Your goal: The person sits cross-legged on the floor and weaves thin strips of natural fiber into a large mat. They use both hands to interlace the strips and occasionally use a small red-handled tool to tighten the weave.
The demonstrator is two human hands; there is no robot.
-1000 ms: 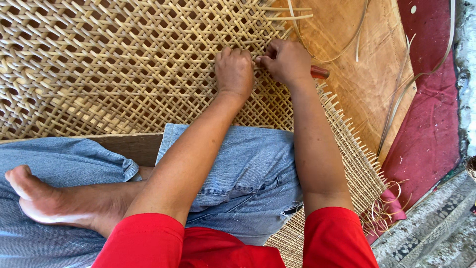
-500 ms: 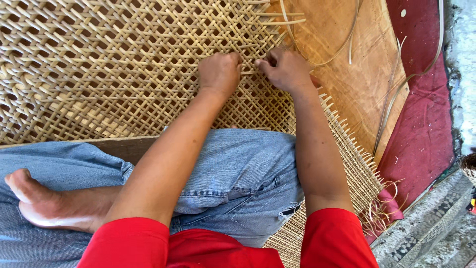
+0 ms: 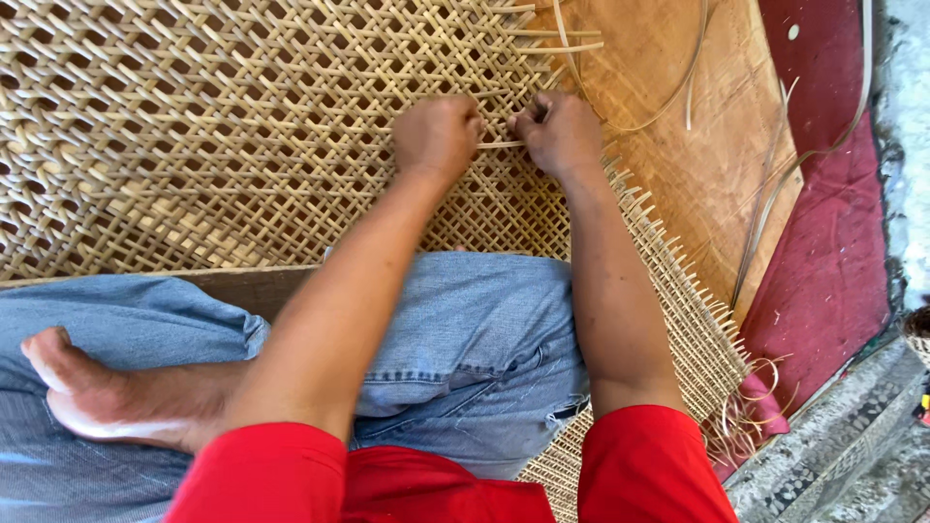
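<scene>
A large woven cane mat [image 3: 194, 126] with an open lattice pattern lies on the floor in front of me. My left hand [image 3: 436, 136] rests knuckles-up on the weave, fingers curled over a thin cane strip [image 3: 499, 145]. My right hand [image 3: 557, 131] is just to the right, pinching the same strip at the mat's unfinished right edge. Both hands nearly touch. What else the right hand may hold is hidden under the fingers.
Loose cane strands [image 3: 678, 87] curl over a brown board [image 3: 697, 165] to the right. A red mat [image 3: 823, 281] lies beyond it, then a grey stone edge [image 3: 843, 436]. My jeans-clad legs [image 3: 465, 339] and bare foot [image 3: 116, 397] are crossed below.
Both hands have drifted a little left on the weave. The red-handled tool seen by the right hand a second ago is out of sight.
</scene>
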